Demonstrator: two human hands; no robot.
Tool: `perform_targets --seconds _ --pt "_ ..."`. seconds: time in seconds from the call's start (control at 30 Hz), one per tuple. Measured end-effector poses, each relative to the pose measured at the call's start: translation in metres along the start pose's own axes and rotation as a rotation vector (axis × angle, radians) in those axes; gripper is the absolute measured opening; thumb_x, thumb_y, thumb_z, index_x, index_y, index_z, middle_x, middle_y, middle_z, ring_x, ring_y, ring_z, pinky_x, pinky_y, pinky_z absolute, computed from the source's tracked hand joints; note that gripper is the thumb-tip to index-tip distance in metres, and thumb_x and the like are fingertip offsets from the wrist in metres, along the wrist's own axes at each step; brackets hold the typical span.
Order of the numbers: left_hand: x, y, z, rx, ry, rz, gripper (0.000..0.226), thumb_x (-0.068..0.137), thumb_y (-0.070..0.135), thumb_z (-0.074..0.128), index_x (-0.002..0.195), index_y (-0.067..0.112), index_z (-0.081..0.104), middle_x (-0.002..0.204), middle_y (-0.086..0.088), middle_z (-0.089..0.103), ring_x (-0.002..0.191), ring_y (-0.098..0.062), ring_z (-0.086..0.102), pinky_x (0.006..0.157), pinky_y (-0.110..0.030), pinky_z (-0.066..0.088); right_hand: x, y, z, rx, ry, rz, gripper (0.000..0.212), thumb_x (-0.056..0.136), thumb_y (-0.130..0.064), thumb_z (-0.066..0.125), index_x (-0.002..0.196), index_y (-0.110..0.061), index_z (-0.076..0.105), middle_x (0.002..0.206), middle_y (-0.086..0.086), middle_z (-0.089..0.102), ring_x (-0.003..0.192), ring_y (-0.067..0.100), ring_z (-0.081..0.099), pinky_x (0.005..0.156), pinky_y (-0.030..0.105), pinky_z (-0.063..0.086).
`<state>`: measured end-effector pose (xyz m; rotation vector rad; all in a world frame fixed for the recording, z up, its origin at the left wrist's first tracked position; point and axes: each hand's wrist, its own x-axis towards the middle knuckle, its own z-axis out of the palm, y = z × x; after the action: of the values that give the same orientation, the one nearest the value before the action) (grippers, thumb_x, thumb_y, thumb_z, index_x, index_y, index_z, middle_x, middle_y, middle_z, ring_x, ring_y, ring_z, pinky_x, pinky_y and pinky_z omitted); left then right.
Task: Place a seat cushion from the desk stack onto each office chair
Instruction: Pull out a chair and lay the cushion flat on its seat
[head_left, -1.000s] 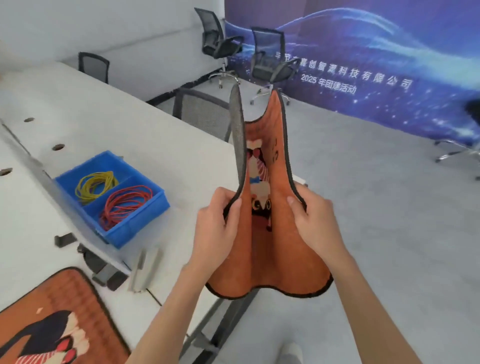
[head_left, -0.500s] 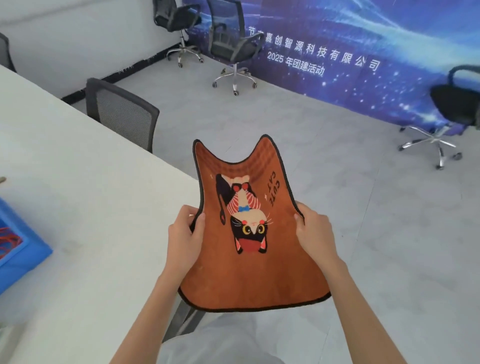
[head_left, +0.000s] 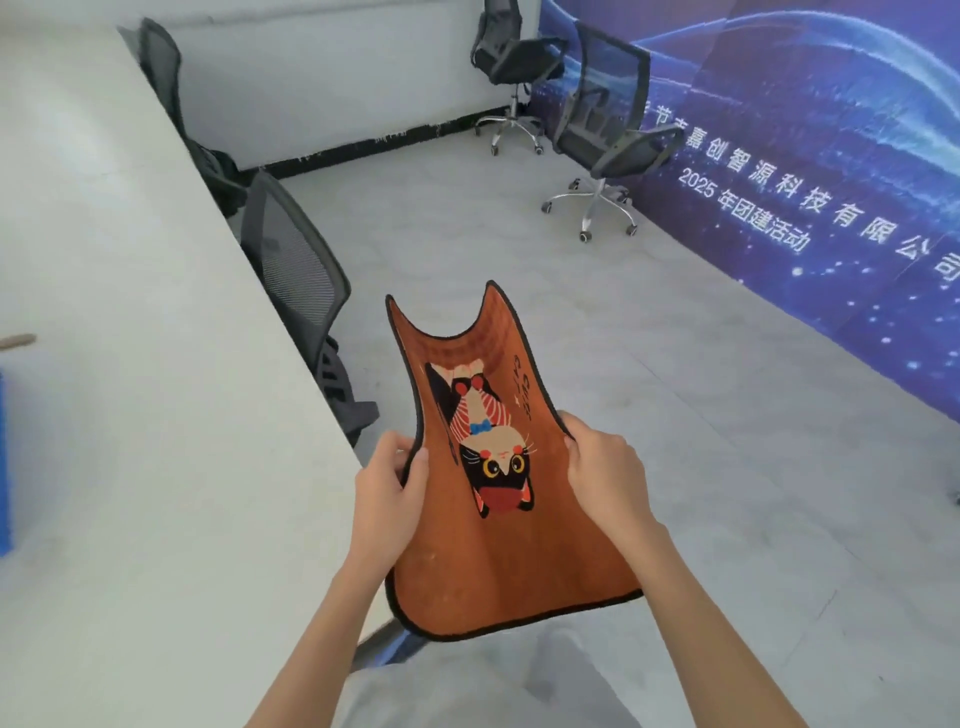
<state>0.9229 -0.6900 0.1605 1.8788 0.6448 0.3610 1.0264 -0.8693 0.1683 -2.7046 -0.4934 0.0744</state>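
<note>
Since earlier, view swung left; left hand (head_left: 387, 499) and right hand (head_left: 605, 480) pinch one cushion's (head_left: 498, 561) side edges, four chairs (head_left: 296, 270) beyond fingertips.

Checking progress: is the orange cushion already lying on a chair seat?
No, both hands, left hand and right hand, hold the orange cushion in the air.

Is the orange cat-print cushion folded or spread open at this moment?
Spread open, though bowed: the orange cat-print seat cushion shows its whole printed face, with the left hand and right hand gripping opposite side edges.
</note>
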Motion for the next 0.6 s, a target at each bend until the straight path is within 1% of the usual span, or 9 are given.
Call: perform_targets --seconds 0.07,0.1,0.13,0.2,0.23,0.3,0.33,0.47,0.6 --pt "0.014 0.000 0.006 0.009 0.125 -0.035 0.012 0.093 0.018 0.048 0.082 0.015 0.051 0.071 -0.004 0.064 0.063 -0.009 0.061 0.057 -0.022 0.049 0.040 -0.001 0.007 0.015 -0.059 -0.129 0.039 0.095 -0.012 0.037 0.129 -0.026 0.050 0.094 0.009 0.072 0.083 0.029 0.066 0.068 0.035 0.054" --pt "0.019 0.000 0.009 0.013 0.203 -0.060 0.013 0.093 0.018 0.048 0.080 0.018 0.050 0.068 -0.001 0.062 0.060 -0.006 0.059 0.053 -0.016 0.046 0.059 -0.004 0.010 0.026 -0.093 -0.200 0.038 0.095 -0.012 0.037 0.128 -0.026 0.050 0.095 0.009 0.072 0.084 0.029 0.066 0.069 0.035 0.054" --pt "0.022 -0.001 0.011 0.007 0.283 -0.093 0.015 0.093 0.018 0.047 0.078 0.021 0.049 0.067 0.000 0.061 0.058 -0.006 0.058 0.050 -0.014 0.045 0.078 -0.008 0.013 0.036 -0.122 -0.273 0.038 0.096 -0.013 0.037 0.128 -0.027 0.050 0.095 0.009 0.072 0.084 0.030 0.066 0.070 0.035 0.054" --pt "0.025 -0.003 0.015 -0.024 0.451 -0.191 0.012 0.094 0.017 0.047 0.082 0.018 0.049 0.069 0.000 0.061 0.061 -0.009 0.057 0.049 -0.017 0.044 0.115 -0.020 0.020 0.052 -0.181 -0.418 0.037 0.096 -0.014 0.037 0.128 -0.028 0.050 0.095 0.010 0.072 0.085 0.031 0.066 0.070 0.037 0.055" --pt "0.023 -0.004 0.016 -0.039 0.539 -0.245 0.009 0.094 0.017 0.046 0.085 0.015 0.049 0.070 0.000 0.061 0.063 -0.014 0.058 0.050 -0.019 0.044 0.130 -0.029 0.023 0.060 -0.210 -0.491 0.037 0.096 -0.014 0.037 0.128 -0.028 0.050 0.094 0.010 0.072 0.084 0.032 0.065 0.070 0.038 0.055" --pt "0.017 -0.004 0.016 -0.069 0.710 -0.334 0.009 0.095 0.019 0.045 0.091 0.011 0.048 0.074 -0.002 0.060 0.068 -0.020 0.057 0.056 -0.029 0.046 0.157 -0.054 0.028 0.073 -0.273 -0.638 0.037 0.096 -0.014 0.038 0.129 -0.026 0.050 0.093 0.013 0.071 0.085 0.035 0.065 0.070 0.040 0.055" --pt "0.014 -0.004 0.014 -0.071 0.792 -0.375 0.009 0.095 0.020 0.044 0.092 0.012 0.047 0.075 -0.002 0.059 0.070 -0.021 0.057 0.059 -0.031 0.047 0.168 -0.069 0.032 0.079 -0.302 -0.711 0.037 0.096 -0.015 0.038 0.130 -0.025 0.049 0.093 0.015 0.070 0.086 0.037 0.064 0.070 0.040 0.054" --pt "0.002 -0.008 0.003 -0.039 1.118 -0.480 0.009 0.095 0.020 0.042 0.092 0.013 0.046 0.076 0.001 0.054 0.069 -0.014 0.052 0.061 -0.027 0.044 0.189 -0.145 0.049 0.131 -0.392 -1.008 0.037 0.096 -0.016 0.037 0.131 -0.021 0.049 0.097 0.016 0.070 0.090 0.036 0.063 0.069 0.037 0.049" --pt "-0.001 -0.022 -0.015 -0.018 1.419 -0.551 0.009 0.095 0.018 0.042 0.091 0.010 0.045 0.073 0.005 0.050 0.068 -0.010 0.048 0.061 -0.025 0.040 0.187 -0.225 0.078 0.196 -0.454 -1.265 0.035 0.096 -0.016 0.038 0.128 -0.018 0.051 0.102 0.015 0.070 0.092 0.034 0.064 0.075 0.038 0.051"
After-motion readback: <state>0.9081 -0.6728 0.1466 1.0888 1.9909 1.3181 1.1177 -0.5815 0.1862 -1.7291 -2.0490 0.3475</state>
